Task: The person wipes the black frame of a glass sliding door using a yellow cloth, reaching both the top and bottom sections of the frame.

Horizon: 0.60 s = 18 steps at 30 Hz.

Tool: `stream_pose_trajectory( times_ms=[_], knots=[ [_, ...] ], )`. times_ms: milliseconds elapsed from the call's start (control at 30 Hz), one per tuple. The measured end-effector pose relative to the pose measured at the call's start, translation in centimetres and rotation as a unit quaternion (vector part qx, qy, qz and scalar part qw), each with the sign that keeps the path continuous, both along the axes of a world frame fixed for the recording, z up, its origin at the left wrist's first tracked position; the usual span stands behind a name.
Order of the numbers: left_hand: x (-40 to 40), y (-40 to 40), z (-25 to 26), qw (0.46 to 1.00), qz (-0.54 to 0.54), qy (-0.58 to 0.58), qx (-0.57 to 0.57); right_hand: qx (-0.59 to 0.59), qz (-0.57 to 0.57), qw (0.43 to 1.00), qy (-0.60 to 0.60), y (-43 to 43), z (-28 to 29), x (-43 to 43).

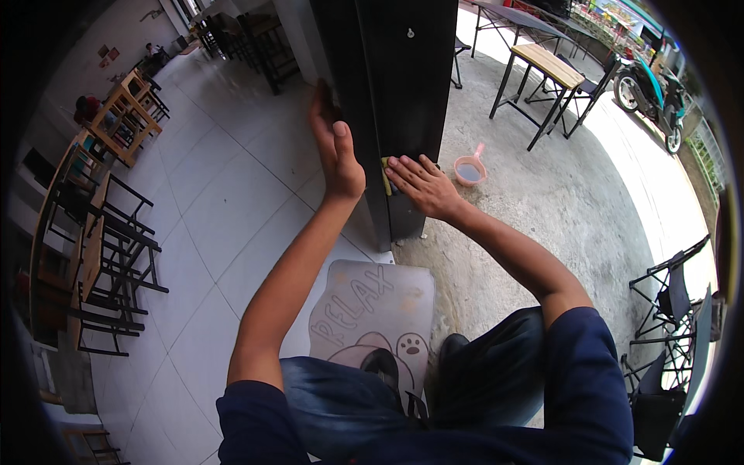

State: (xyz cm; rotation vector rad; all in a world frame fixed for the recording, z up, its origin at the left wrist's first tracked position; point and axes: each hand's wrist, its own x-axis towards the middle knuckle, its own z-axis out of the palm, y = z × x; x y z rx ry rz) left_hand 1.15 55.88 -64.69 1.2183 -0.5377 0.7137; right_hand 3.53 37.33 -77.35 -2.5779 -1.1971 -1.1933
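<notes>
A tall black door panel (401, 104), perhaps part of a door frame, stands upright before me. My right hand (424, 187) lies flat against its face with the fingers pointing left. Under that palm a yellow sponge or cloth (386, 177) is pressed to the panel; only its left edge shows. My left hand (338, 154) is raised at the panel's left side, thumb up and palm turned towards the panel, holding nothing. Whether its fingers touch the surface, I cannot tell. A pink plastic dipper (469, 170) containing greyish liquid rests on the concrete to the right.
Beneath my feet lies a grey doormat (372, 302) with lettering and a paw drawing. White tiles (197, 232) extend left towards stacked chairs (110, 267). On the concrete (523, 221) stand a wood-topped table (549, 64), folding chairs (668, 302) and, farther off, a motorcycle (651, 99).
</notes>
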Motion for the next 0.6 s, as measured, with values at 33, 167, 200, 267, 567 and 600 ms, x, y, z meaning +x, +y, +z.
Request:
stream_pose_trajectory(
  times_ms=[33, 167, 200, 267, 567, 600],
  knots=[
    [0.5, 0.8, -0.4, 0.999, -0.007, -0.005, 0.031, -0.046, 0.024, 0.999, 0.004, -0.7, -0.4, -0.1],
    [2.8, 2.6, -0.1, 0.998, -0.037, -0.042, 0.036, -0.078, 0.004, 0.996, -0.033, -0.3, 2.8, 0.4],
    [3.0, 2.9, 0.2, 0.998, -0.036, -0.037, 0.034, -0.009, -0.009, 0.999, -0.041, 0.5, 5.2, 0.3],
    [2.8, 3.2, 0.9, 0.999, -0.028, -0.016, 0.025, 0.097, -0.043, 0.993, -0.053, 2.5, 10.0, 0.0],
    [1.9, 1.1, -1.3, 0.995, 0.054, -0.012, 0.081, -0.059, 0.020, 0.998, -0.003, -0.7, -2.5, -0.4],
    [2.1, 1.1, -2.0, 0.994, 0.078, 0.007, 0.079, -0.107, 0.049, 0.991, 0.062, -1.3, -3.8, -0.4]
  ],
)
